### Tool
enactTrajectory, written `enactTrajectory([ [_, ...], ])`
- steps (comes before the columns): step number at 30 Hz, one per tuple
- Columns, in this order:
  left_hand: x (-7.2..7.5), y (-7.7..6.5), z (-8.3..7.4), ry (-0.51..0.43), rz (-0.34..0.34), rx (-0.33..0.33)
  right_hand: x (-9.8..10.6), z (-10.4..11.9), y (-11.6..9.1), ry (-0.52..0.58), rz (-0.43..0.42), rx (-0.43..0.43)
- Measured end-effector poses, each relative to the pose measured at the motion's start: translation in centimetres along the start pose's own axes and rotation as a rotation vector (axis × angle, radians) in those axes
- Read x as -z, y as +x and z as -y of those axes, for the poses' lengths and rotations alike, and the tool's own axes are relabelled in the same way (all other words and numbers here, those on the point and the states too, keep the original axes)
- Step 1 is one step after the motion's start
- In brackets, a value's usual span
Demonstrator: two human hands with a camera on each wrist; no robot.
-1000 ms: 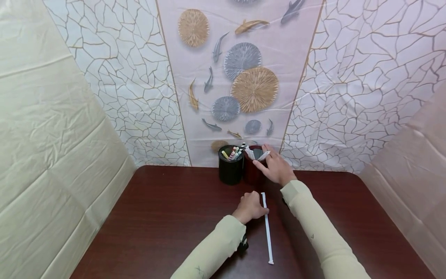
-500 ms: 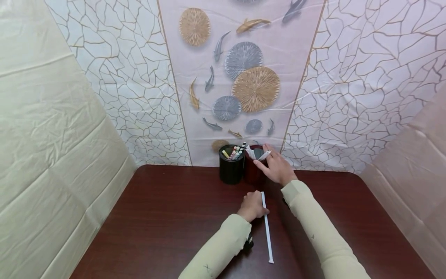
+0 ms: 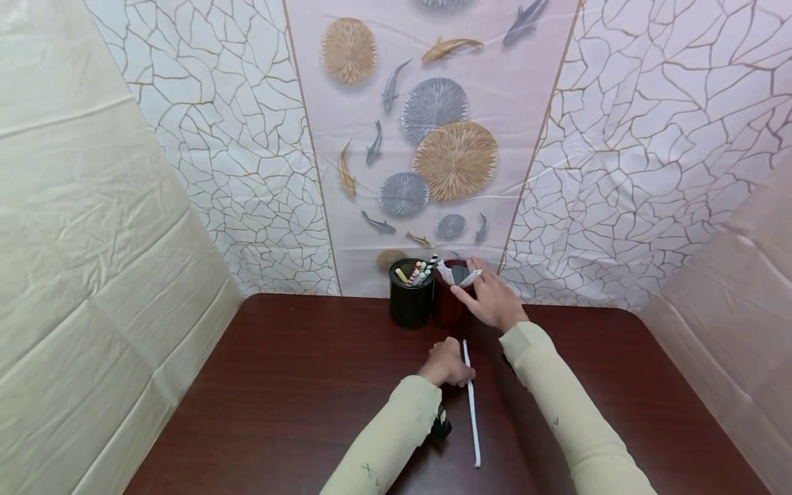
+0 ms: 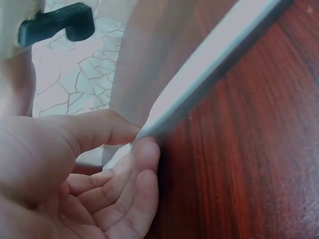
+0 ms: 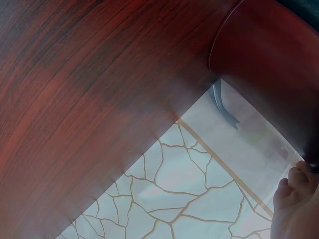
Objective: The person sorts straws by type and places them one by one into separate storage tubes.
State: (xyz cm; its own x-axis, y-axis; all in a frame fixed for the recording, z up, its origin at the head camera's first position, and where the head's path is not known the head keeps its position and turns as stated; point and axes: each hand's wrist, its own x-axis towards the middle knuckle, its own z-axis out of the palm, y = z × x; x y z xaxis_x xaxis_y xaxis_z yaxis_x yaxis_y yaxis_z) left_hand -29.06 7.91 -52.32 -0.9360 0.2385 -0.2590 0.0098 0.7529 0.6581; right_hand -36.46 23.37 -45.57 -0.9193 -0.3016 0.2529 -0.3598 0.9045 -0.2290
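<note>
My left hand (image 3: 447,363) pinches a long white paper-wrapped straw (image 3: 473,421) between thumb and fingers, low over the table's middle. In the left wrist view the straw (image 4: 204,62) runs from the fingertips up to the right, and the other fingers curl below it. Farther back, my right hand (image 3: 495,300) holds a dark red cup (image 3: 447,311) by its rim, thumb in front and fingers at the far right side. White paper-wrapped pieces (image 3: 468,278) stick out of that cup. The right wrist view shows fingertips at the end of the red cup (image 5: 271,55).
Left of the red cup and close against it stands a black cup (image 3: 410,306) with several coloured and striped straws (image 3: 416,273). Both are at the back edge of the dark wooden table (image 3: 278,385), near the patterned wall cloth (image 3: 365,268). Cloth walls border both sides.
The straw has turned slightly in my left hand, its near end shifting a little left and its flat ends now looking narrower. My right hand stays on the red cup.
</note>
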Motion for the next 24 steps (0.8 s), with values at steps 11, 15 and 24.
enactTrajectory([
  [11, 1.8, -1.0, 0.2, -0.088, 0.027, 0.044, 0.2, 0.2, -0.1, 0.012, -0.004, 0.001],
  [15, 3.0, -2.1, 0.1, -0.122, 0.021, 0.032, 0.2, 0.3, -0.1, 0.014, -0.012, 0.001],
  [24, 5.6, -3.9, 0.5, -0.189, -0.008, 0.029, 0.0, 0.2, -0.1, 0.011, -0.014, -0.005],
])
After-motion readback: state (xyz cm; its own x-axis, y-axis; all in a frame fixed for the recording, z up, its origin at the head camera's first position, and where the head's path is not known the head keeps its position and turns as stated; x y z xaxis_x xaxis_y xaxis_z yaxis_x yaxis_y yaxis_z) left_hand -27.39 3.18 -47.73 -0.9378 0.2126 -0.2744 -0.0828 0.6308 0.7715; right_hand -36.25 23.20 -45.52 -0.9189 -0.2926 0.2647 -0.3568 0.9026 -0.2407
